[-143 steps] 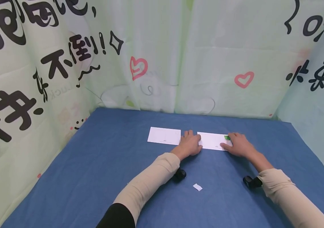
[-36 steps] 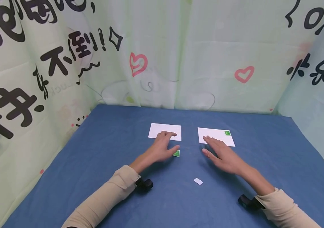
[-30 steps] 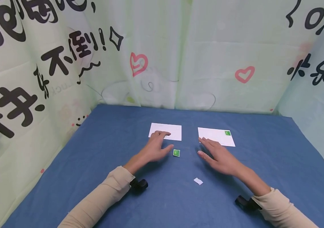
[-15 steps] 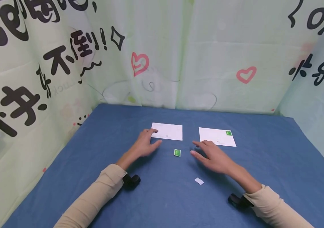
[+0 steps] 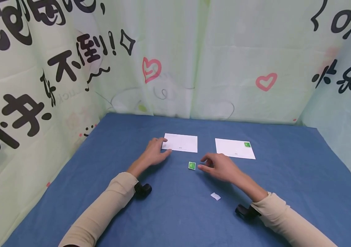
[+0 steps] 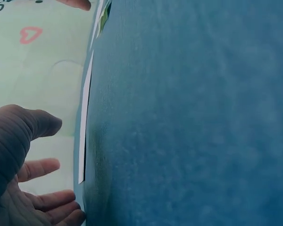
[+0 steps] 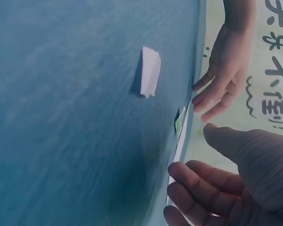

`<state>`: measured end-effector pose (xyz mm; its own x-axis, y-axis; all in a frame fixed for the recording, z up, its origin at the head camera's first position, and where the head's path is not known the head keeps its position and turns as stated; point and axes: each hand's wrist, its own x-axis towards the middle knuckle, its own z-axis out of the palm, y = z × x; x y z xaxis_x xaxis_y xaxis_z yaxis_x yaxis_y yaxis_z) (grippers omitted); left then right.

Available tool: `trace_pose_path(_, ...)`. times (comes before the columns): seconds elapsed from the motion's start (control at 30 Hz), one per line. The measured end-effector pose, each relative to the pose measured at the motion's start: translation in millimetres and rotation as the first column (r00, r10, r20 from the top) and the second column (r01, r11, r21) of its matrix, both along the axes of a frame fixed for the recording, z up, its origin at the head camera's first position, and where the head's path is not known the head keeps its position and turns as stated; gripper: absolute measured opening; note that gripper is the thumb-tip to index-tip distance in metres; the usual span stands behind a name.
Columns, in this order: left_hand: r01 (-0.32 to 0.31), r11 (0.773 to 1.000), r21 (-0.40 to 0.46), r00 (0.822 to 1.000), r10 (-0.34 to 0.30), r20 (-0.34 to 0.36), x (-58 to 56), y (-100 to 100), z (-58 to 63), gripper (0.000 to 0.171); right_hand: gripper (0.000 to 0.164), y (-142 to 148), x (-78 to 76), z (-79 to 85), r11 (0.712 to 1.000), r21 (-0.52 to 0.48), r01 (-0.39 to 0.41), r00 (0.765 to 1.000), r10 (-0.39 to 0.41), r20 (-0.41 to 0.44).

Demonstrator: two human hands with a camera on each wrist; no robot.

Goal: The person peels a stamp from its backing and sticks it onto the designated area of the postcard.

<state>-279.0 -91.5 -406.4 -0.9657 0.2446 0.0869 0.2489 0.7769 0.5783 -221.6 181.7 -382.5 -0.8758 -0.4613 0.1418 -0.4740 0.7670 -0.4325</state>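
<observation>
Near the middle of the blue cloth: right hand just beside a loose green stamp.

Looks like a pickup to me, so I'd go in low and pinch the stamp by its edges. Right hand's empty, small gap between thumb and fingertip. Left hand is loosely spread by the left end of the unstamped white card; can't tell if it's touching. The other card has a 2nd stamp on it.

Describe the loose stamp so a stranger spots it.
On the blue table, find the gap between the left hand and right hand. The small green stamp there lies directly on the table; the other stamp sits on a white card.
</observation>
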Motion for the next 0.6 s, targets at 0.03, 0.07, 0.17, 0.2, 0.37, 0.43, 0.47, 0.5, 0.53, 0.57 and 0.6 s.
trace_pose_path(0.03,-0.006,1.0,-0.007,1.0,0.006,0.0,-0.6,0,0.2,0.054,0.028,-1,-1.0,-0.1,1.0,-0.003,0.002,1.0,-0.002,0.009)
trace_pose_path(0.07,-0.011,1.0,-0.015,1.0,0.011,0.005,-1.3,0,0.5,0.054,0.026,-3,-2.0,-0.4,1.0,-0.002,0.006,1.0,-0.006,0.012)
trace_pose_path(0.17,-0.025,0.999,-0.034,1.0,0.026,0.012,-3.5,1,1.1,0.054,0.023,-7,-5.3,-2.1,1.0,0.0,0.008,1.0,-0.008,0.018)
trace_pose_path(0.2,-0.029,0.999,-0.037,0.999,0.029,0.012,-4.3,1,1.2,0.054,0.022,-8,-6.4,-2.5,1.0,0.0,0.009,1.0,-0.009,0.021)
trace_pose_path(0.37,-0.036,0.998,-0.056,0.999,0.036,-0.001,-8.0,1,0.7,0.053,0.018,-12,-13.1,-4.8,1.0,-0.002,0.016,0.999,-0.016,0.031)
trace_pose_path(0.43,-0.036,0.997,-0.064,0.999,0.036,-0.004,-8.7,1,0.6,0.052,0.018,-13,-15.6,-5.3,1.0,0.003,0.022,0.999,-0.022,0.036)
trace_pose_path(0.47,-0.035,0.997,-0.068,0.999,0.035,-0.004,-8.9,1,0.4,0.052,0.018,-14,-16.8,-5.3,1.0,0.005,0.023,0.999,-0.023,0.039)
trace_pose_path(0.5,-0.035,0.997,-0.074,0.999,0.034,-0.005,-9.0,1,0.3,0.052,0.018,-14,-17.9,-5.5,1.0,0.007,0.023,0.999,-0.023,0.042)
trace_pose_path(0.53,-0.034,0.996,-0.082,0.999,0.033,-0.006,-9.1,1,0.1,0.052,0.018,-15,-19.1,-5.7,1.0,0.012,0.021,0.999,-0.021,0.044)
trace_pose_path(0.57,-0.032,0.996,-0.088,0.999,0.032,-0.006,-9.2,1,-0.3,0.051,0.018,-15,-20.0,-5.8,1.0,0.012,0.021,0.998,-0.021,0.051)
trace_pose_path(0.6,-0.03,0.995,-0.094,1.0,0.03,-0.007,-9.1,1,-0.7,0.051,0.018,-16,-21.1,-5.8,1.0,0.015,0.02,0.998,-0.021,0.054)
